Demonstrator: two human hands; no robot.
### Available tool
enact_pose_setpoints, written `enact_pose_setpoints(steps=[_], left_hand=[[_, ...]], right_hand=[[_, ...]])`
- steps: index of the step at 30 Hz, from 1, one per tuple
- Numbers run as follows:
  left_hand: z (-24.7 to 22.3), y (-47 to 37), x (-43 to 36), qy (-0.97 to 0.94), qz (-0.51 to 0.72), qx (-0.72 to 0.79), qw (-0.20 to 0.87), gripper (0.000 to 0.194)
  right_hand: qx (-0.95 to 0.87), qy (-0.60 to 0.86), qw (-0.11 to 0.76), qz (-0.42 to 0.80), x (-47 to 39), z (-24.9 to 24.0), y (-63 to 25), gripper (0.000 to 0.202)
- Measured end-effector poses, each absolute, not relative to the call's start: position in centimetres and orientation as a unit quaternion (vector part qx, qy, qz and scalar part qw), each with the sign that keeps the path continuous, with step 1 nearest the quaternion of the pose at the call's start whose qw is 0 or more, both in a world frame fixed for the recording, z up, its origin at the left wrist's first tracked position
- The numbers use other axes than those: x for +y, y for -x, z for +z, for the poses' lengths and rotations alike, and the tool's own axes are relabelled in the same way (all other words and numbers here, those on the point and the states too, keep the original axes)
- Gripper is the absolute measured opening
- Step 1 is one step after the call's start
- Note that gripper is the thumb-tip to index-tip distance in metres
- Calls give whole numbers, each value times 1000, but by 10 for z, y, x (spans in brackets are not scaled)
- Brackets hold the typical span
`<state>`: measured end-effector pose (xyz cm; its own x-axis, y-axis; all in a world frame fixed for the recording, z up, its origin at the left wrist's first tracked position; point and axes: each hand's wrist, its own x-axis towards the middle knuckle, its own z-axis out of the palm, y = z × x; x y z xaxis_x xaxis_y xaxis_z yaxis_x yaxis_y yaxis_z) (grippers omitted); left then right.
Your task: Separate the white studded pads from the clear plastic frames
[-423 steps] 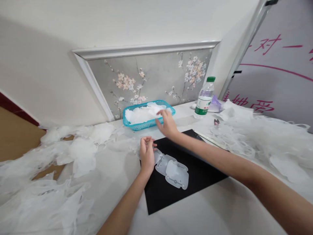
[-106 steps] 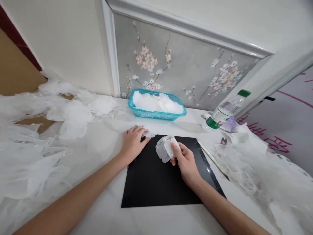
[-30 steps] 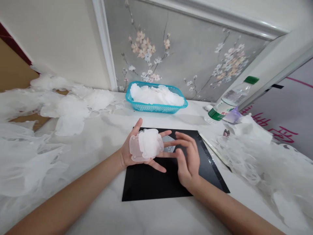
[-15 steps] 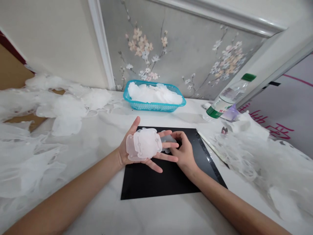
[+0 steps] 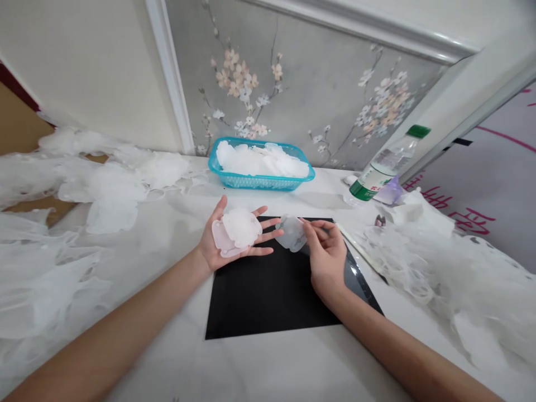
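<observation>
My left hand (image 5: 209, 245) is palm up with its fingers spread wide. On its palm lies a small loose stack of thin, translucent white cut-out sheets (image 5: 238, 229) with wavy edges. To the right, my right hand (image 5: 329, 254) pinches one similar translucent sheet (image 5: 291, 233) by its right edge, between thumb and forefinger. That single sheet is held above the black mat (image 5: 268, 296), close to the left fingertips. What the sheets are made of, I cannot tell.
A blue plastic basket (image 5: 262, 183) full of white sheets stands by the wall. Heaps of white lacy offcuts lie on the left (image 5: 54, 268) and right (image 5: 473, 290). A green-capped water bottle (image 5: 383, 170) and a small dark clip-like thing (image 5: 380, 221) are on the right.
My right hand has drawn a sheet out to the right, away from behind the left fingers, so it shows fully. My left hand has shifted slightly left and up, still carrying its stack.
</observation>
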<state>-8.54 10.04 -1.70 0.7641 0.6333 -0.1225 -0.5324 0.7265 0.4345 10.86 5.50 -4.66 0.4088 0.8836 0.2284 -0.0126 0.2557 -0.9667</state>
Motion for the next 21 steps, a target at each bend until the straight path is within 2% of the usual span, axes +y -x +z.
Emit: enact_pose_setpoints(steps=[2,5,8,10,12,17,21], left_hand=[[-23,87,103,-179,286,110,935,75],[-29,90,106,-162,249,54,953,77],[-29,88,105,-167,203,11,965,80],[-27,86,102,-178,164,7,970,85],[-25,83,100,-186,133,11,973,91],[-24,80,97,-168,111,38,979,96],[-26,82,94,-152,66,40,985,91]], right_hand=[[-459,481,682,304,49,-41,-105,20],[-576,427,679,155,37,-31,-97,9],[-766,313,561,-8,28,-23,-89,16],[-853,218,470,-62,24,-22,-85,15],[-870,178,456,-59,21,-22,-81,13],[-777,277,550,130,8,-8,-73,18],[-739,329,564,168,11,-7,-73,17]])
